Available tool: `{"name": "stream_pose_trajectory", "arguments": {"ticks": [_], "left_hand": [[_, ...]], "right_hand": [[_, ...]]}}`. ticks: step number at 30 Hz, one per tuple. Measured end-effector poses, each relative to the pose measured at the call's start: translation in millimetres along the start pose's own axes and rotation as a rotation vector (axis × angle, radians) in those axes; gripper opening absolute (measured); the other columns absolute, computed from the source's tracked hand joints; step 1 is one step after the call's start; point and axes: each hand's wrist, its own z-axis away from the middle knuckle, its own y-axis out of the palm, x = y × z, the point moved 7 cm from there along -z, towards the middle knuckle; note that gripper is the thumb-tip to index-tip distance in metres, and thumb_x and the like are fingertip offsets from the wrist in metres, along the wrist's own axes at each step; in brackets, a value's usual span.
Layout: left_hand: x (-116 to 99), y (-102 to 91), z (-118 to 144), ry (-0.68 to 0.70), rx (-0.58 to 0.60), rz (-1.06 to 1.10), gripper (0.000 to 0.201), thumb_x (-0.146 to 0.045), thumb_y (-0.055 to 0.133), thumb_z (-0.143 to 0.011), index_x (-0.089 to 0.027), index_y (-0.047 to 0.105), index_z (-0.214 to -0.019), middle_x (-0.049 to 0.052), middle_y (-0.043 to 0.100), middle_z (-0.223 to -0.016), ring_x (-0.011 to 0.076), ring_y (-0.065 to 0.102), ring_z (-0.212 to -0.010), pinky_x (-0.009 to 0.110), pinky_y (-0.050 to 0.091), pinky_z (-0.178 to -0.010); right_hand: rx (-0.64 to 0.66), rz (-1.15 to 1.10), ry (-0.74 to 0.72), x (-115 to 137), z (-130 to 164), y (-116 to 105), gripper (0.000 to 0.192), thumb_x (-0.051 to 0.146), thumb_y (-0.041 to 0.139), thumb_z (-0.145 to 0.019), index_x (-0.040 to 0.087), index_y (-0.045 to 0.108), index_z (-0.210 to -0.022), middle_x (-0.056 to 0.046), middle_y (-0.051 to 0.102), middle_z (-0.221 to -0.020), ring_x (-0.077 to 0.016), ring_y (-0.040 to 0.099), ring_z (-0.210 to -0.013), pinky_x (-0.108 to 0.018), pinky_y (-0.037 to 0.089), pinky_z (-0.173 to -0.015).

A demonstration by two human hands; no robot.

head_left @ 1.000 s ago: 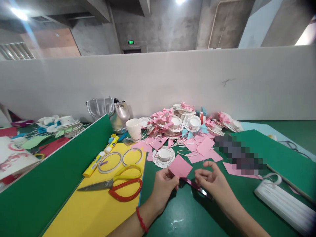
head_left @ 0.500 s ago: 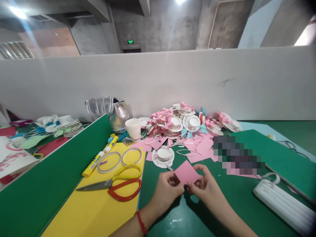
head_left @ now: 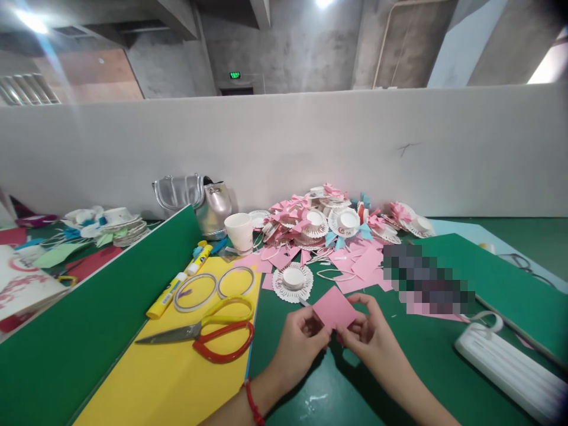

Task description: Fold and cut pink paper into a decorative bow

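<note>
Green table (head_left: 344, 395), paper (head_left: 334, 307) between hands (head_left: 296, 344) (head_left: 371, 336)

Passable at bottom centre, over the green tabletop (head_left: 326, 390) between the forearms (head_left: 408, 378), and at lower right as far as the white face mask (head_left: 510, 364). Plugged higher up, between left hand (head_left: 302, 340) and right hand (head_left: 368, 328), by the pink paper square (head_left: 334, 307). Walled off at left by the upright green divider (head_left: 110, 307); passable at lower left low over the yellow sheet (head_left: 155, 378), but cluttered there with scissors (head_left: 199, 330), tape rings (head_left: 218, 286) and glue sticks (head_left: 168, 297). Narrowed just beyond the left hand by a fringed paper-cup craft (head_left: 293, 276). Obstructed farther up by the heap of paper-cup crafts (head_left: 316, 220), then closed off by the white partition (head_left: 275, 142).
</note>
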Motion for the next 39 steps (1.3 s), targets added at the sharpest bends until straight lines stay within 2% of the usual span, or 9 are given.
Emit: {"name": "stream_pose_trajectory", "arguments": {"ticks": [7, 12, 15, 18, 20, 27, 31, 35, 39], "left_hand": [[0.8, -2.9, -1.8, 0.012, -0.031, 0.087, 0.01, -0.013, 0.058, -0.057, -0.01, 0.061, -0.066, 0.0, 0.054, -0.057, 0.0096, 0.044, -0.052, 0.02, 0.035, -0.049], [3.2, -14.3, -3.6, -0.004, -0.163, 0.089, 0.006, -0.012, 0.052, -0.057, -0.012, 0.057, -0.06, -0.003, 0.05, -0.05, 0.0073, 0.039, -0.044, 0.018, 0.031, -0.043], [-0.1, -6.0, -2.1, 0.001, -0.064, 0.101, 0.012, -0.01, 0.052, -0.056, -0.012, 0.058, -0.066, -0.002, 0.052, -0.054, 0.0087, 0.041, -0.048, 0.019, 0.033, -0.046], [-7.5, 5.0, 2.4, 0.056, 0.066, 0.096, 0.012, -0.01, 0.052, -0.058, -0.012, 0.059, -0.068, -0.001, 0.052, -0.06, 0.0111, 0.043, -0.057, 0.021, 0.036, -0.053], [-10.9, 7.0, 4.8, 0.094, 0.085, 0.07, 0.007, -0.011, 0.053, -0.062, -0.012, 0.059, -0.065, -0.001, 0.05, -0.059, 0.0112, 0.042, -0.057, 0.021, 0.035, -0.054], [-8.2, 8.5, 6.8, 0.127, 0.103, -0.11, 0.012, -0.021, 0.051, -0.074, -0.012, 0.059, -0.071, 0.002, 0.054, -0.067, 0.0148, 0.047, -0.065, 0.023, 0.038, -0.061], [-8.8, 8.6, 7.9, 0.132, 0.119, -0.133, 0.013, -0.02, 0.049, -0.076, -0.012, 0.056, -0.07, 0.002, 0.053, -0.069, 0.0139, 0.046, -0.066, 0.022, 0.037, -0.062], [-6.3, 5.7, 4.9, 0.115, 0.101, -0.083, 0.011, -0.019, 0.051, -0.073, -0.013, 0.052, -0.063, -0.002, 0.047, -0.06, 0.0102, 0.039, -0.056, 0.019, 0.033, -0.052], [-3.6, -1.0, 1.3, 0.11, 0.01, -0.074, 0.013, -0.017, 0.052, -0.07, -0.016, 0.046, -0.059, -0.004, 0.042, -0.058, 0.009, 0.038, -0.052, 0.019, 0.031, -0.049]], "right_hand": [[-0.032, 0.066, -0.039, 7.8, 1.4, 0.2, 0.045, 0.027, 0.067, -0.064, 0.024, 0.03, -0.09, 0.007, 0.057, -0.059, -0.0092, 0.051, -0.05, -0.019, 0.037, -0.046], [-0.182, 0.06, -0.12, 22.6, -5.5, -26.0, 0.047, 0.03, 0.071, -0.06, 0.024, 0.032, -0.086, 0.006, 0.058, -0.06, -0.0103, 0.052, -0.05, -0.022, 0.042, -0.049], [-0.17, 0.051, -0.104, 23.9, -6.4, -26.4, 0.045, 0.032, 0.07, -0.062, 0.025, 0.034, -0.089, 0.003, 0.06, -0.068, -0.0123, 0.056, -0.058, -0.024, 0.045, -0.055], [-0.01, 0.038, 0.02, 13.5, -3.7, -7.2, 0.052, 0.032, 0.072, -0.058, 0.024, 0.036, -0.095, 0.002, 0.063, -0.07, -0.0149, 0.059, -0.06, -0.026, 0.046, -0.056], [0.049, 0.044, 0.082, 7.2, -0.5, 2.4, 0.057, 0.03, 0.074, -0.054, 0.023, 0.037, -0.096, 0.003, 0.063, -0.062, -0.0156, 0.059, -0.054, -0.026, 0.045, -0.051], [-0.118, -0.036, 0.0, 11.4, 4.9, -3.1, 0.052, 0.028, 0.075, -0.054, 0.023, 0.037, -0.089, 0.003, 0.065, -0.057, -0.0135, 0.057, -0.052, -0.023, 0.043, -0.052], [-0.145, -0.03, 0.006, 11.5, 5.4, -2.5, 0.054, 0.03, 0.075, -0.054, 0.022, 0.036, -0.091, 0.003, 0.064, -0.053, -0.0136, 0.056, -0.048, -0.022, 0.041, -0.047], [-0.137, -0.022, 0.045, 9.8, 3.9, -1.8, 0.062, 0.032, 0.075, -0.051, 0.023, 0.034, -0.096, 0.004, 0.063, -0.053, -0.015, 0.057, -0.047, -0.023, 0.042, -0.046], [-0.201, 0.134, 0.05, 11.8, 5.8, -6.7, 0.056, 0.026, 0.074, -0.053, 0.023, 0.037, -0.095, 0.012, 0.047, -0.04, -0.0098, 0.045, -0.037, -0.018, 0.032, -0.036]]}}
